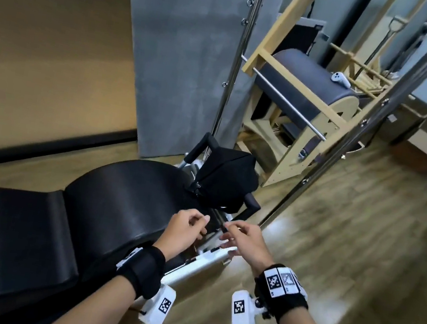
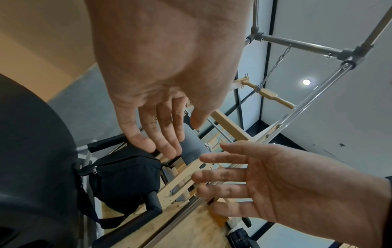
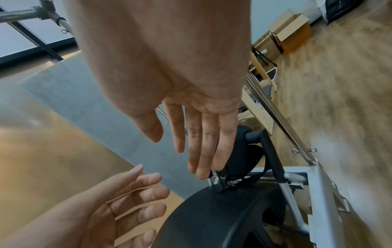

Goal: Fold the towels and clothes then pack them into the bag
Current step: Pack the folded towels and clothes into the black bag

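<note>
While no towels or clothes show anywhere, your left hand and right hand hover loose and empty near the zipped bag, suggesting packing is finished.

Black bag, zipped, on footbar
</note>
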A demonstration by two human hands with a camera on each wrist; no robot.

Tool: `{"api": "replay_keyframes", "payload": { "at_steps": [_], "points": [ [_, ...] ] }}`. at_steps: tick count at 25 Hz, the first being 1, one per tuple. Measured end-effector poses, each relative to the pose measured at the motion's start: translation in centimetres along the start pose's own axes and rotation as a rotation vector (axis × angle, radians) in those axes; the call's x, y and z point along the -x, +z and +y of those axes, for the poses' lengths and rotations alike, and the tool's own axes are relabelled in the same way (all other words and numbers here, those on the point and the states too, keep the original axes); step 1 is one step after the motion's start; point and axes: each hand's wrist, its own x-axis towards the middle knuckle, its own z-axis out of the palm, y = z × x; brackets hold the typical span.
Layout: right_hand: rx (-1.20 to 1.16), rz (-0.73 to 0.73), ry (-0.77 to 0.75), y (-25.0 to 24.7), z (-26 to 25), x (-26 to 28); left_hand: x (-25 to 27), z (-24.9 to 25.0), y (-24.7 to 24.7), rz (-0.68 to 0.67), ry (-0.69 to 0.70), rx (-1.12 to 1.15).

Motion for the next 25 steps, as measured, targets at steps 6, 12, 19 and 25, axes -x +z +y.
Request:
{"api": "replay_keyframes", "payload": {
  "at_steps": [6, 12, 19, 25],
  "points": [
    [0.042, 0.036, 0.014, -2.7, -3.6, -10.0, -9.4, 1.1, -0.7, 0.023, -0.054, 0.03],
    [0.11, 0.151, -0.026, -5.3, -5.8, -23.4, -19.3, 0.1, 0.0, 0.085, -0.125, 0.077],
    [0.244, 0.234, -0.015, -7.1, -5.5, -41.2, -33.2, -5.2, 3.8, 0.157, -0.271, 0.008],
    [0.48, 0.183, 0.08, -8.8, -2.3, -52.6, -43.2, -12.4, 6.1, 0.023, -0.439, -0.278]
  ]
}}
